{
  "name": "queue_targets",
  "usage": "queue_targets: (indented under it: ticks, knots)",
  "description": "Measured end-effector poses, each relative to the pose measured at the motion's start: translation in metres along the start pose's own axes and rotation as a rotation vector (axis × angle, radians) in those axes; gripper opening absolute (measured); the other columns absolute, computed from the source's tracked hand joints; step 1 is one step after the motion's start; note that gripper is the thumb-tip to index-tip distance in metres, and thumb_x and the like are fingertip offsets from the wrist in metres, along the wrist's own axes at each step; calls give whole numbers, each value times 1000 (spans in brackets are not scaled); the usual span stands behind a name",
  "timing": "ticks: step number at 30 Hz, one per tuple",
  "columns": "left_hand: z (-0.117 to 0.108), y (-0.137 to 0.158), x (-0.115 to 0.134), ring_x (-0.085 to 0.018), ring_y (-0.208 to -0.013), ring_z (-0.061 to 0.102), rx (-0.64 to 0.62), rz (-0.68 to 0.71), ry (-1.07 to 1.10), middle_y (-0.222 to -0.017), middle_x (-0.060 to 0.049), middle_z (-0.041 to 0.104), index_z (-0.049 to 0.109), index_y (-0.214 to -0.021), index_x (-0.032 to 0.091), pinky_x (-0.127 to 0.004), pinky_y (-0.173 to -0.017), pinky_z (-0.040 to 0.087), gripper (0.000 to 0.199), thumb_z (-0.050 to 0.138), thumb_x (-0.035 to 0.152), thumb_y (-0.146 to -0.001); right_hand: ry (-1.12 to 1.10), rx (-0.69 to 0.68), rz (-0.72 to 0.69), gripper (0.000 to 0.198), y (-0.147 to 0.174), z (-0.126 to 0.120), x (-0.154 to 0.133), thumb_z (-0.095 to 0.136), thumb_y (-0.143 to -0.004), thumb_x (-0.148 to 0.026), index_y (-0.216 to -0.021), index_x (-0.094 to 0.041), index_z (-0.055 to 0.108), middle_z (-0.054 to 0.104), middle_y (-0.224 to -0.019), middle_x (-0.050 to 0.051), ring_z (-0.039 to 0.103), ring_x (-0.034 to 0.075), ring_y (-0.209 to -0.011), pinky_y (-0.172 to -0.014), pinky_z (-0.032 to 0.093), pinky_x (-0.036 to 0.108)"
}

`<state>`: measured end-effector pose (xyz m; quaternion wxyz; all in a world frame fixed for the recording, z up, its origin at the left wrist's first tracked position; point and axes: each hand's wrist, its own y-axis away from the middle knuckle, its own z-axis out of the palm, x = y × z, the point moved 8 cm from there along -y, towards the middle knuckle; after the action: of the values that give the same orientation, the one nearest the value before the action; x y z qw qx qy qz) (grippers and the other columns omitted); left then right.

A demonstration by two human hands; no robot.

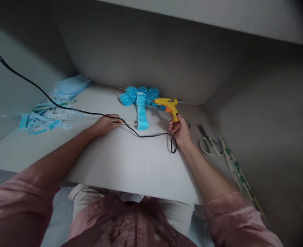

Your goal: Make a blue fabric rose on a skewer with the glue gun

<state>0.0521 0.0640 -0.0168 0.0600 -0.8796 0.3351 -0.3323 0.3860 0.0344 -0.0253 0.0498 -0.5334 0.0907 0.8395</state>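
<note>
My left hand (107, 125) is closed around a thin wooden stick (129, 124), which points right across the table. At the stick's tip lies a pleated blue strip (142, 113), stretched away from me. In my right hand (181, 129) is a yellow hot glue gun (168, 102), gripped by its handle. The nozzle points left, near the upper part of the strip; whether it touches cannot be made out. Behind the strip rests a bunch of blue rolled flowers (143, 93) on sticks, partly covered by the strip and the gun.
Folded blue face masks (73, 87) and a heap of cut scraps (50, 116) lie at the left. Scissors (210, 143) and long sticks with green bits (240, 173) are at the right. A black cord (89, 113) crosses above the table. Grey walls enclose three sides.
</note>
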Motion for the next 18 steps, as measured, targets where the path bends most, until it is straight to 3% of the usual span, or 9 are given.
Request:
queue_targets:
  ticks: [10,18]
  knots:
    - [-14,-6,5,-22,-90,70,106,1,19,-97,-9,76,80,-97,15,-29,-84,56,41,52,45,-96,-42,-19,-17,33,2,3,-1,75,-76,-55,-82,-23,68,59,-57,-5,47,10,-48,-45,40,21]
    - [-7,-2,3,-18,-79,69,8,41,36,-90,-7,74,82,-97,18,-23,-71,52,38,56,45,-96,-61,-18,-5,32,4,4,-2,78,-75,-52,-81,-23,66,59,-57,-5,47,9,-48,-45,40,20]
